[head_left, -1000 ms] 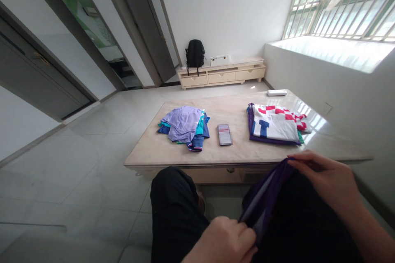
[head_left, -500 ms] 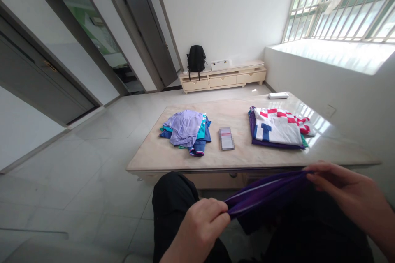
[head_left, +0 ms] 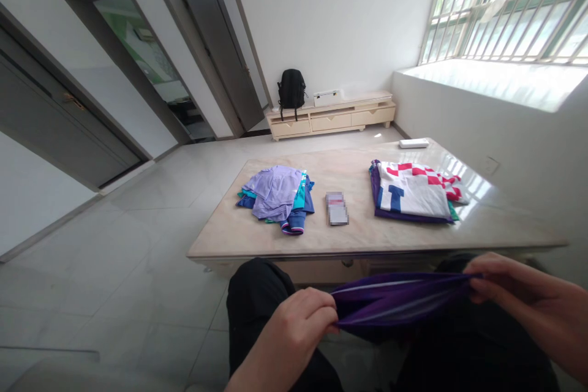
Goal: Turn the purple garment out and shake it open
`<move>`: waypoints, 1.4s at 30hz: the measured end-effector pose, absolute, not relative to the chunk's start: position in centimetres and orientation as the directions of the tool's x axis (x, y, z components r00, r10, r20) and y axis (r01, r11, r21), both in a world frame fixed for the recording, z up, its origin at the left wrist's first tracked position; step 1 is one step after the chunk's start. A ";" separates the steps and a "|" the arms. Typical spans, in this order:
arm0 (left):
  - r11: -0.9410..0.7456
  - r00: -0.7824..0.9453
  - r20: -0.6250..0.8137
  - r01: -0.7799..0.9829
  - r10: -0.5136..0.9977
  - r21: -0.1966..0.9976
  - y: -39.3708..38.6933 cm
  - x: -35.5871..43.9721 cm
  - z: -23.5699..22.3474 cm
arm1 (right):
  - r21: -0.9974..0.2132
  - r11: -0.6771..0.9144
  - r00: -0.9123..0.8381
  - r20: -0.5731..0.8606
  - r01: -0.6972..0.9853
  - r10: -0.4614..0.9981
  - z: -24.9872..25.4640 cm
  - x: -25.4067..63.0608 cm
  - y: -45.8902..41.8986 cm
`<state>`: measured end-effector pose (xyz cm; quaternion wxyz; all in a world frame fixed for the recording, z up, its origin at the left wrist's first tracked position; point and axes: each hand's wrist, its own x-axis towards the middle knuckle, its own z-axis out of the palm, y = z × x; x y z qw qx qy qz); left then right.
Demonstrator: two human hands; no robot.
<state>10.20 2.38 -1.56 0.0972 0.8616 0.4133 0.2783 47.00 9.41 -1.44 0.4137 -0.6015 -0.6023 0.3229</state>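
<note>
A dark purple garment (head_left: 404,303) with pale stripes is stretched between my two hands, above my lap. Whether it is a shirt or shorts I cannot tell; its lower part is lost in shadow. My left hand (head_left: 301,318) pinches one end, fingers closed on the cloth. At the opposite end, the thumb and fingers of my right hand (head_left: 509,291) grip the fabric. Between them the cloth's upper edges part into a narrow gap. Beyond, on the table, lie a loose heap of lilac, teal and blue clothes (head_left: 275,193) and a folded stack topped by a white and red checked shirt (head_left: 416,190).
Between the two piles on the marble-topped table (head_left: 340,165) lies a small pixelated item (head_left: 337,208). A white oblong object (head_left: 413,143) rests near the far right corner. Behind stands a low cabinet (head_left: 331,119) with a black backpack (head_left: 291,90). My knees (head_left: 257,294) are close to the table's front edge.
My right hand has come down and slightly outward, while my left hand has shifted a little left. The purple garment now hangs more level, its edges spread wider. The piles have stayed put.
</note>
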 end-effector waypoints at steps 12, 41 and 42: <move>-0.735 0.681 0.280 0.649 0.677 0.198 3.3 9.2 1.2 | -0.848 0.158 -0.018 0.173 0.505 0.985 -1.5 46.4 9.1; -0.753 0.712 0.363 0.657 0.600 -0.044 3.4 9.1 -1.9 | -0.849 0.210 -0.030 0.223 0.485 0.974 -1.0 46.5 8.7; -0.746 0.705 0.373 0.664 0.604 -0.046 3.4 9.1 -2.0 | -0.844 0.215 -0.038 0.226 0.491 0.973 -1.0 46.5 8.7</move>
